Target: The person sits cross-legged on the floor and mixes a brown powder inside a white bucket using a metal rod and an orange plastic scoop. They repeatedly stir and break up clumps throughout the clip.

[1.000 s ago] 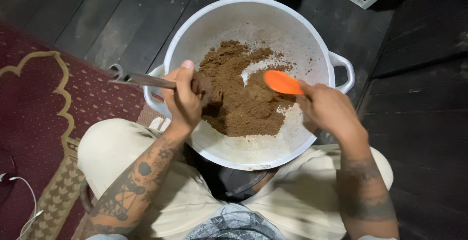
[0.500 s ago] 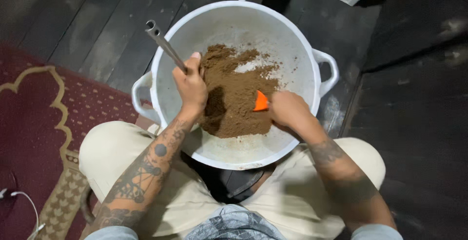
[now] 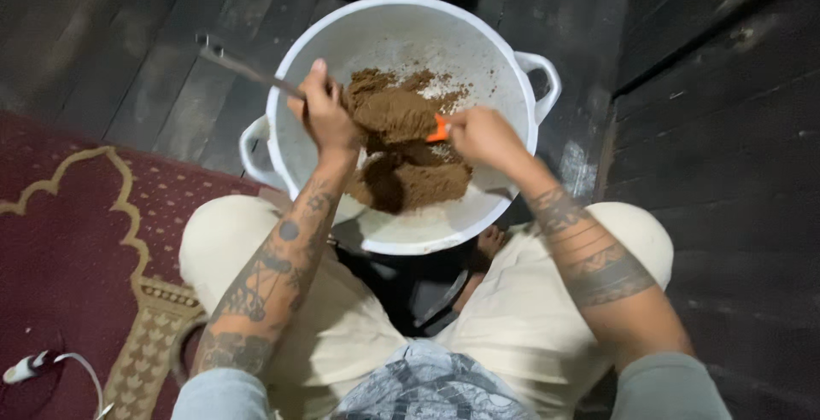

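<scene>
Left hand (image 3: 329,117) gripping metal handle (image 3: 248,68) toward 10 o'clock, right hand (image 3: 483,136) clasping orange spatula (image 3: 438,130), both tool heads buried in brown mixture (image 3: 401,142) inside white basin (image 3: 504,70).

Scene dimly lit overall; dark wooden floor (image 3: 717,130) rendered almost black, little plank detail kept. Strongest light is seen from above, falling on the white basin (image 3: 504,70), whose inner wall is rendered bright but not blown out. A soft shadow is thrown beneath the basin rim onto the lap. Slight motion blur is noted on the left hand (image 3: 329,117) and right hand (image 3: 483,134). Mild softness and wide-angle stretch are seen at the frame edges; grain in dark areas.
</scene>
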